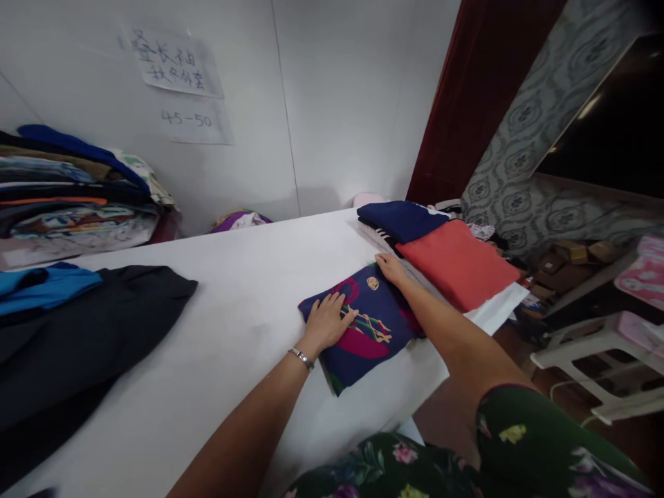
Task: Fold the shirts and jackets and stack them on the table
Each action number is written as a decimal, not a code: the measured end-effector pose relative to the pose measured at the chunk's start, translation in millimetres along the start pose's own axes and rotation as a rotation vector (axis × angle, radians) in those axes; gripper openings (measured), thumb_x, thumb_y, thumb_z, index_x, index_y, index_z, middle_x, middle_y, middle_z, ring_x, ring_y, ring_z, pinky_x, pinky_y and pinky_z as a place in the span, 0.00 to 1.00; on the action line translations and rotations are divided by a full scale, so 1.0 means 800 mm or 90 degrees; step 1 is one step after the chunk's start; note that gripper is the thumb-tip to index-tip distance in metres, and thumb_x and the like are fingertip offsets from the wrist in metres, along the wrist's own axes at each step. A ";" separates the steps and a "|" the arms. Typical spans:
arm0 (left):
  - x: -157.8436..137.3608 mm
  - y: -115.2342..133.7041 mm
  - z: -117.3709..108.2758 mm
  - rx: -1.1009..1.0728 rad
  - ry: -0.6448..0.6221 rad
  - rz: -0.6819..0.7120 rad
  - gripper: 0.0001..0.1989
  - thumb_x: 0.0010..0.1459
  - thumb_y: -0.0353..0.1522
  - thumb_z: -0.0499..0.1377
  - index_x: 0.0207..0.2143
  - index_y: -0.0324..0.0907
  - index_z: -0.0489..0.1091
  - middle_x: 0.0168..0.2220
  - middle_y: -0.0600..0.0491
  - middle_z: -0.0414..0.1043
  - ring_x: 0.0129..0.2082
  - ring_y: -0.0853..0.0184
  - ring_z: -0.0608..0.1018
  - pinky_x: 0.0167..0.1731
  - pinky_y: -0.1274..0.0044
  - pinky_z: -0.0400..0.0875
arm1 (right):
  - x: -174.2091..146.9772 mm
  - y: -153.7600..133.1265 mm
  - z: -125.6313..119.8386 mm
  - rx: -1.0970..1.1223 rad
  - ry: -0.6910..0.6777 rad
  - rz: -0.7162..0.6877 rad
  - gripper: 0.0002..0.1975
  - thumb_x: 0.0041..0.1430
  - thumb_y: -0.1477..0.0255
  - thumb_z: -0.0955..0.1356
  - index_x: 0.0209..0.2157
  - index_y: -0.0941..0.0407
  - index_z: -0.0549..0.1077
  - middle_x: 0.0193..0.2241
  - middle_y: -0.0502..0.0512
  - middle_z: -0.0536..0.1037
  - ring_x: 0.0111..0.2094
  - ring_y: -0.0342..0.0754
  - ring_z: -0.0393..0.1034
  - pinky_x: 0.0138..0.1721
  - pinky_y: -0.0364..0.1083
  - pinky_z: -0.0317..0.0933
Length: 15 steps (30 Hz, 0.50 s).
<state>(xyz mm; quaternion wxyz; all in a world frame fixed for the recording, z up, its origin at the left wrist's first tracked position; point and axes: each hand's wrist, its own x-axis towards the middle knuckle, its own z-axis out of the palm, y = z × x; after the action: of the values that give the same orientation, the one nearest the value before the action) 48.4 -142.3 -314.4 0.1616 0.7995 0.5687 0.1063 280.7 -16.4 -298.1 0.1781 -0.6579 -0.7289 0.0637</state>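
A folded navy garment (363,363) with a magenta, green and tan print lies on the white tabletop in front of me. Flat on its left part rests my left hand (326,321), fingers spread and a metal bracelet at the wrist. My right hand (390,268) is at the garment's far right corner, its fingers closed over the edge; the fingertips are partly hidden. Just beyond that hand, a stack of folded clothes has a coral garment (459,263) and a navy one (402,218) on top.
Dark clothing (93,332) and a bright blue piece (46,287) lie at the table's left. A tall pile of folded clothes (77,187) stands behind them. Handwritten papers (179,66) hang on the white wall. A white plastic stool (602,353) is at the right.
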 end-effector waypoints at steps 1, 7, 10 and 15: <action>0.000 0.000 -0.001 0.002 0.003 0.002 0.34 0.64 0.51 0.43 0.64 0.42 0.57 0.67 0.45 0.56 0.67 0.56 0.58 0.64 0.59 0.50 | -0.008 0.006 -0.007 0.015 0.016 0.008 0.23 0.69 0.68 0.53 0.53 0.57 0.73 0.53 0.57 0.76 0.53 0.49 0.69 0.53 0.45 0.60; 0.002 0.000 -0.001 0.015 0.019 0.006 0.33 0.64 0.50 0.44 0.64 0.39 0.58 0.66 0.43 0.58 0.66 0.56 0.59 0.63 0.58 0.52 | -0.122 0.071 -0.036 0.337 0.159 0.027 0.22 0.62 0.60 0.62 0.50 0.58 0.75 0.43 0.58 0.79 0.42 0.51 0.73 0.45 0.50 0.67; 0.002 0.000 -0.002 0.010 0.051 0.014 0.32 0.64 0.49 0.46 0.63 0.38 0.60 0.65 0.42 0.58 0.66 0.55 0.59 0.63 0.57 0.52 | -0.198 0.102 -0.040 0.359 0.205 0.048 0.20 0.58 0.59 0.65 0.45 0.57 0.77 0.41 0.58 0.80 0.38 0.51 0.73 0.40 0.50 0.68; -0.021 0.019 -0.012 -0.008 0.152 0.070 0.24 0.64 0.43 0.50 0.57 0.41 0.67 0.63 0.45 0.63 0.64 0.57 0.62 0.64 0.57 0.51 | -0.275 0.123 -0.032 0.305 0.158 0.056 0.21 0.58 0.61 0.65 0.50 0.54 0.75 0.45 0.59 0.78 0.38 0.51 0.73 0.34 0.48 0.70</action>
<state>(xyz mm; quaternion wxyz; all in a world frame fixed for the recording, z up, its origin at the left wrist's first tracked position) 53.1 -161.6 -299.7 0.0918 0.8102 0.5383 0.2129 397.2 -223.9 -345.3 0.4135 -0.6309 -0.6364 0.1610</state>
